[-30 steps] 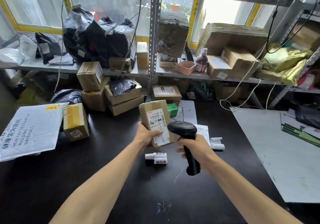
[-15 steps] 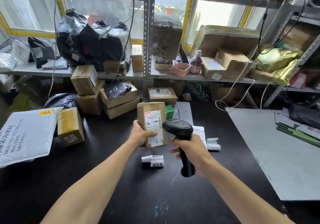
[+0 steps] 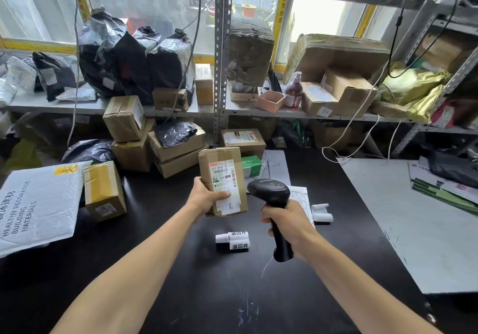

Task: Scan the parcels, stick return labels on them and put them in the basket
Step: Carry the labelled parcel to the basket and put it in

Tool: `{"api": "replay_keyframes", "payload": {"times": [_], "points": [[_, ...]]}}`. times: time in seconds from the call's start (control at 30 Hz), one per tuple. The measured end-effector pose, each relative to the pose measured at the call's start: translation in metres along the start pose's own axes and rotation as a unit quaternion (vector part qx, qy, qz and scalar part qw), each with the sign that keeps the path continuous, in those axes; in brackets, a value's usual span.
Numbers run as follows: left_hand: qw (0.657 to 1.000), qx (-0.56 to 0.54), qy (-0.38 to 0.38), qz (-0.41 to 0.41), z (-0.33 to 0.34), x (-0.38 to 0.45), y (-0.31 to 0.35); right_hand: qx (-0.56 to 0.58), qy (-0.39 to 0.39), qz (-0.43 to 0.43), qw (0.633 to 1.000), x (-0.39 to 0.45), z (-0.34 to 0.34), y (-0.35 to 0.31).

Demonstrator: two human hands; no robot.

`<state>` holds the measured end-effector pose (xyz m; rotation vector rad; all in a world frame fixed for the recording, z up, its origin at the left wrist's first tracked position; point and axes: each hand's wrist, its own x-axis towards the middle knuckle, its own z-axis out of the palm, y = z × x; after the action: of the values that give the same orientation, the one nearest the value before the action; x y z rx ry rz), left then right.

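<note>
Two hands are busy: the left hand (image 3: 207,198) grips a cardboard parcel (image 3: 223,179) upright above the desk (image 3: 129,269), and the right hand (image 3: 289,223) clasps the scanner (image 3: 270,195), now closer to the label than a second ago, so scanning looks imminent. Return labels (image 3: 232,241) lie just below; bare desk surrounds them.
</note>
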<state>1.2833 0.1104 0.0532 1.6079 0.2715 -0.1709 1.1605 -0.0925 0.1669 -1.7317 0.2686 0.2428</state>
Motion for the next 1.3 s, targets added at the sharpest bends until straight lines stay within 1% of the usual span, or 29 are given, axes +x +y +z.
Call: {"api": "replay_keyframes", "payload": {"times": [0.17,0.23,0.33,0.4,0.47,0.53,0.67,0.73,0.83,0.9,1.07,1.17,1.23,1.3], "points": [[1.000,-0.013,-0.013,-0.011,-0.010,0.004,0.000,0.020,-0.007,0.002,1.000,0.002,0.010,-0.004],[0.999,-0.034,-0.011,-0.022,-0.011,0.004,-0.001,0.036,-0.001,0.006,0.999,0.003,0.015,-0.002],[0.990,-0.127,0.003,-0.066,-0.001,0.000,-0.009,0.079,0.003,0.017,0.997,0.005,0.022,0.000],[0.974,-0.198,-0.014,-0.113,0.010,-0.003,-0.016,0.087,-0.009,0.011,0.996,0.006,0.024,0.000],[0.961,-0.236,-0.023,-0.140,0.018,-0.006,-0.022,0.073,-0.016,0.004,0.997,0.007,0.023,0.002],[0.958,-0.243,-0.021,-0.150,0.025,-0.008,-0.028,0.056,-0.002,0.004,0.998,0.014,0.017,0.010],[0.956,-0.238,-0.007,-0.172,0.028,-0.011,-0.041,-0.027,0.043,0.027,0.998,0.040,-0.008,0.044],[0.954,-0.237,-0.001,-0.181,0.021,-0.014,-0.049,-0.096,0.041,0.045,0.994,0.054,-0.021,0.065],[0.957,-0.221,0.021,-0.187,0.004,-0.020,-0.063,-0.218,0.040,0.061,0.973,0.072,-0.029,0.096],[0.956,-0.218,0.040,-0.194,-0.008,-0.024,-0.074,-0.271,0.027,0.057,0.961,0.082,-0.029,0.116],[0.953,-0.188,0.067,-0.226,-0.023,-0.039,-0.086,-0.320,0.000,0.034,0.947,0.104,-0.028,0.140],[0.958,-0.158,0.083,-0.223,-0.026,-0.046,-0.093,-0.343,-0.007,0.023,0.939,0.113,-0.029,0.146],[0.969,-0.097,0.102,-0.203,-0.028,-0.048,-0.097,-0.359,-0.018,0.023,0.933,0.120,-0.031,0.155],[0.975,-0.021,0.120,-0.187,-0.033,-0.052,-0.099,-0.395,-0.028,0.022,0.918,0.124,-0.034,0.165]]}}
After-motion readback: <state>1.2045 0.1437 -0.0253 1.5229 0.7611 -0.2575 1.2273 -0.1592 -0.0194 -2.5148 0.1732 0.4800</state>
